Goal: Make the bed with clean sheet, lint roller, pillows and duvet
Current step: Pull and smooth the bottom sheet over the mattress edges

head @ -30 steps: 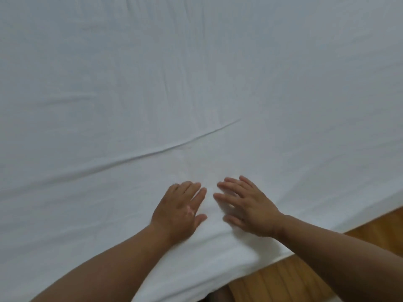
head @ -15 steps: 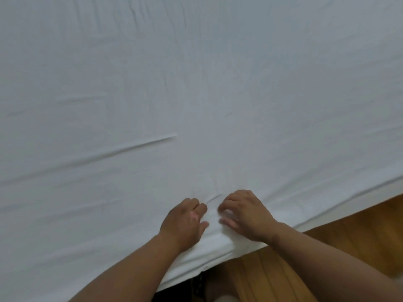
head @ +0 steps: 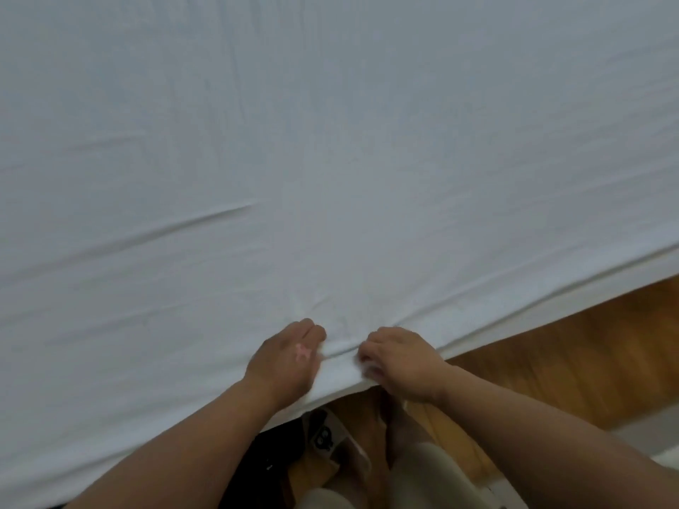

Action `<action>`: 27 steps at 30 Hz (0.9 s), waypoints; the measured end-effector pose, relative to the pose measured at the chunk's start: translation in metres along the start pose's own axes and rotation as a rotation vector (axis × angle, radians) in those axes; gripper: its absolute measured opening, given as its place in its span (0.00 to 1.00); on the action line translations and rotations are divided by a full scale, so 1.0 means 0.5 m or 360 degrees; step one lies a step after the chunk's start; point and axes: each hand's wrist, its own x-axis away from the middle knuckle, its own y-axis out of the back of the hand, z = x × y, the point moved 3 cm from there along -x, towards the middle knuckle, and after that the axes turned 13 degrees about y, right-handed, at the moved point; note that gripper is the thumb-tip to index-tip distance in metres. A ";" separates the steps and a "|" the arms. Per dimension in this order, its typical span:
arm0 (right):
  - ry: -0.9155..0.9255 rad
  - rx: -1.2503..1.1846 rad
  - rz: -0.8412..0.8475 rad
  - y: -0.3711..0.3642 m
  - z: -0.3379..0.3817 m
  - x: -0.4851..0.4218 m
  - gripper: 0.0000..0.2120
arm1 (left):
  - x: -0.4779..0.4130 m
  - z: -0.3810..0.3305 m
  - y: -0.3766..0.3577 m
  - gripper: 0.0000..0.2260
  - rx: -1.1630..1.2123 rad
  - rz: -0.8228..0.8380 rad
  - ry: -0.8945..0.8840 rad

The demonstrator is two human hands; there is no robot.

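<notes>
White sheet gripped: L hand, R hand.

White sheet spread flat (faintly creased) over bed.

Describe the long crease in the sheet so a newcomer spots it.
The white sheet fills most of the view. Up and left of the left hand, the crease rises rightward. It's the one long sharp fold; other wrinkles are faint.
</notes>
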 end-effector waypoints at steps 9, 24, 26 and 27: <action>-0.0252 0.0097 -0.0181 -0.024 -0.106 0.126 0.06 | -0.036 -0.141 -0.097 0.06 -0.0410 0.0422 -0.0054; -0.0429 0.0386 -0.0542 0.013 -0.293 0.312 0.04 | -0.187 -0.453 -0.119 0.09 -0.0744 0.0357 -0.0313; -0.0431 0.0313 -0.0471 0.018 -0.316 0.299 0.04 | -0.196 -0.460 -0.122 0.10 -0.0836 0.0398 -0.0276; -0.0432 0.0260 -0.0406 0.016 -0.317 0.299 0.04 | -0.194 -0.462 -0.120 0.10 -0.0837 0.0411 -0.0275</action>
